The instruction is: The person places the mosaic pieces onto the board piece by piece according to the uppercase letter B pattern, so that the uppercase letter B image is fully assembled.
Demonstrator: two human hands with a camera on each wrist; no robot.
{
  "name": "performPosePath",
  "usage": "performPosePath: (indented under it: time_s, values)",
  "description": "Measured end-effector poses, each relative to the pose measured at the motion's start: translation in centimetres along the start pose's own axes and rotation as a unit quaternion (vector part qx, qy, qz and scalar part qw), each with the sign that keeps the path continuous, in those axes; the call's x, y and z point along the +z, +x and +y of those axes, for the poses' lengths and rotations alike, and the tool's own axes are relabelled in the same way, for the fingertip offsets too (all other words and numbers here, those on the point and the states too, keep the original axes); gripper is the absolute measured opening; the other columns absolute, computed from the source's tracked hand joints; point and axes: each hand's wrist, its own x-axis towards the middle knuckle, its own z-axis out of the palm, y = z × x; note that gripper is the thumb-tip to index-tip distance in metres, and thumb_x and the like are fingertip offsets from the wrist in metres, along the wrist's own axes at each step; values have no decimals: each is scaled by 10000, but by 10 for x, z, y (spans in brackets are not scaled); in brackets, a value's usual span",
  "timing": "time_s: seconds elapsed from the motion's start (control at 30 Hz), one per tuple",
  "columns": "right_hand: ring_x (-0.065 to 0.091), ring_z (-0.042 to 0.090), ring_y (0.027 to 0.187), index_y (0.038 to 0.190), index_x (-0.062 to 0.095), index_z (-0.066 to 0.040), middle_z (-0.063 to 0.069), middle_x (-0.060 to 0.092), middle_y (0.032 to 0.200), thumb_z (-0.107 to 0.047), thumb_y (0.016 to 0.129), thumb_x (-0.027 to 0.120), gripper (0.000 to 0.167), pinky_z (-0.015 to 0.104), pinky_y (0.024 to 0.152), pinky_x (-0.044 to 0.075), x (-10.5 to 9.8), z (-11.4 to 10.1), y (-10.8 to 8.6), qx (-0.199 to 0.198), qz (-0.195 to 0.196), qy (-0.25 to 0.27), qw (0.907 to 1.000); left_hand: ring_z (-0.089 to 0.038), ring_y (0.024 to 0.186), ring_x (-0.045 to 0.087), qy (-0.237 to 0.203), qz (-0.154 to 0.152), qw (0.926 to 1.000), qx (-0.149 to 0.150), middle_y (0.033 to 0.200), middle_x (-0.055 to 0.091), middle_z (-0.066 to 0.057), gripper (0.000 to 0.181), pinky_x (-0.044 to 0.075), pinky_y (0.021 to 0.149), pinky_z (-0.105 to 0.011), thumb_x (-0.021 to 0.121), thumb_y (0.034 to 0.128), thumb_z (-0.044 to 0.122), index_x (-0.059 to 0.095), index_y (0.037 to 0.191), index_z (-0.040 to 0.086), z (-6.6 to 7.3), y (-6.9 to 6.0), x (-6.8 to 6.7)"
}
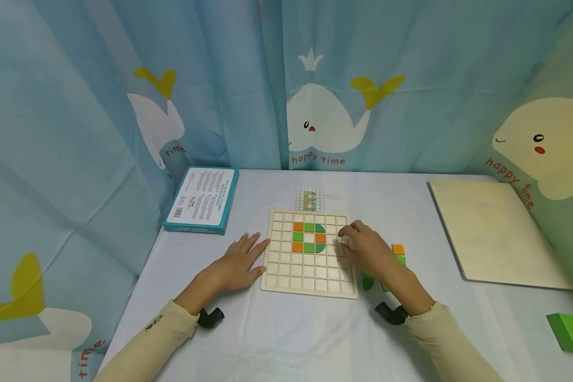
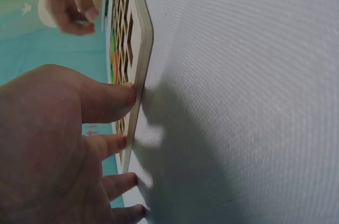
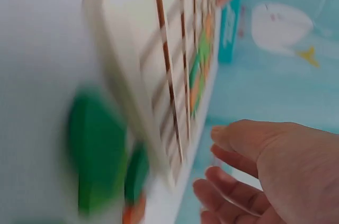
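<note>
A wooden grid board [image 1: 297,276] lay on the white-covered tabletop [image 1: 248,350], and in its upper middle a block of coloured tiles ringed one pale cell. The row farthest from the person ran, left to right, orange tile [image 1: 298,226], light green tile [image 1: 309,227], dark green rounded tile [image 1: 320,228]; the row nearest the person repeated that order, and between them a second light green tile [image 1: 298,236] sat on the left and a second orange tile [image 1: 320,238] on the right. At the board's left edge the left hand [image 1: 239,265] was spread wide, its thumb and forefinger touching the rim without gripping it. The right hand [image 1: 369,249] hovered over the board's right side, fingers loosely bent and parted from the thumb, with nothing visible between them. Just right of the board, partly hidden by that arm, were loose tiles [image 1: 398,250], orange and light green, and a dark green piece [image 1: 367,282], blurred in the right wrist view. Just beyond the board's far edge lay a printed pattern card [image 1: 310,199]; beyond and left of it, a teal box [image 1: 202,199]. Well to the board's right were a plain wooden panel [image 1: 501,233] and, nearer the person, a green block [image 1: 569,332]. A blue whale-print curtain [image 1: 248,79] hung behind the board.
</note>
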Motion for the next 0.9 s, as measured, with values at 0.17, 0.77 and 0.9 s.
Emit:
performPosePath:
  time_s: [0.17,0.77,0.9]
  values:
    - [649,373,1028,1278,660,11,247,609,1239,-133,1013,707,305,551,861,554,-28,27,-23,825,-213,149,9963,-392,1638,77,-36,12,10000,21,1769,170,-115,698,142,1306,-583,523,1087,443,260,1697,227,0,0,0]
    - [613,346,1074,1194,691,-93,125,631,1135,-249,894,855,376,511,782,384,-16,17,-89,1430,-696,62,9873,-389,1639,65,-83,-8,10000,2,1774,150,-109,700,137,1305,-588,516,1089,446,248,1700,234,-1,-1,-2]
    - [604,373,1081,1196,672,-56,166,614,1147,-188,892,854,378,501,769,403,-13,19,-93,1670,-692,-52,9835,-389,1640,65,-34,-1,10000,15,1774,146,-109,697,145,1303,-589,507,1093,449,243,1701,235,-2,0,-1]
